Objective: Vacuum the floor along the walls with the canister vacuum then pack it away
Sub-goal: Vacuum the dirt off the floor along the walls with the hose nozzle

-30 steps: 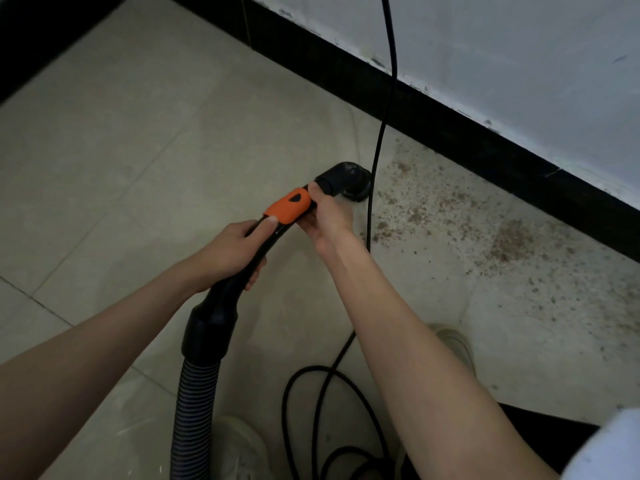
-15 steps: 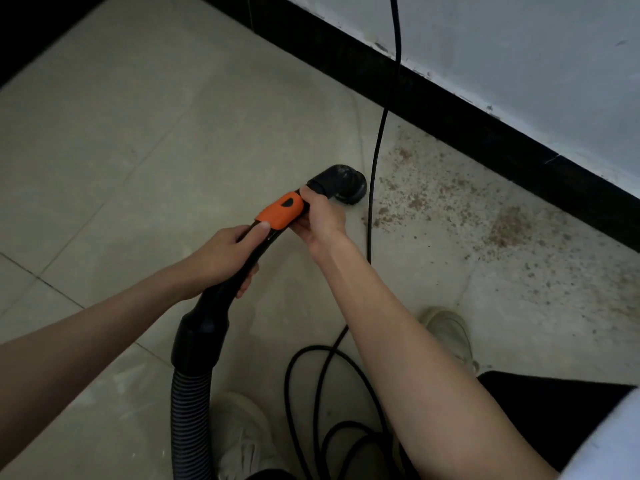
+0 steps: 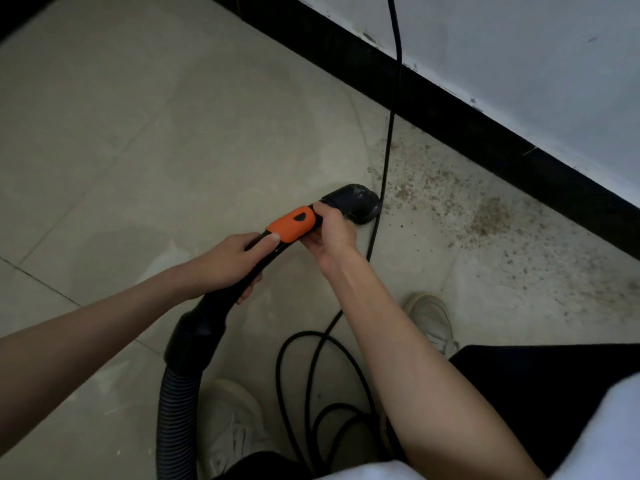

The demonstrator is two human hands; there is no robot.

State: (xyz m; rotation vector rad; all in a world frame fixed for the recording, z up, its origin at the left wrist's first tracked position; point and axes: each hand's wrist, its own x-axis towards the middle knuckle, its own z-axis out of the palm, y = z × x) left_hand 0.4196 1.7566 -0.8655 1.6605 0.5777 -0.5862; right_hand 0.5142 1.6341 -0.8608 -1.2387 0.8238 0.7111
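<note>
I hold the black vacuum hose handle (image 3: 207,320) out in front of me. My left hand (image 3: 228,261) grips the handle just behind its orange slider (image 3: 292,225), thumb tip touching the orange part. My right hand (image 3: 334,233) grips the handle right in front of the slider, behind the black open nozzle end (image 3: 356,202), which points down near the floor. The ribbed grey hose (image 3: 175,427) drops away at the bottom left. Brown dirt specks (image 3: 485,216) cover the tile beside the black skirting (image 3: 450,109).
A black power cord (image 3: 391,133) hangs down the white wall (image 3: 536,57) and coils on the floor (image 3: 138,133) by my pale shoes (image 3: 433,320). A black mat or object (image 3: 540,386) lies at the lower right.
The nozzle end and both hands have drifted slightly toward the dirty patch and the cord; both grips stay the same.
</note>
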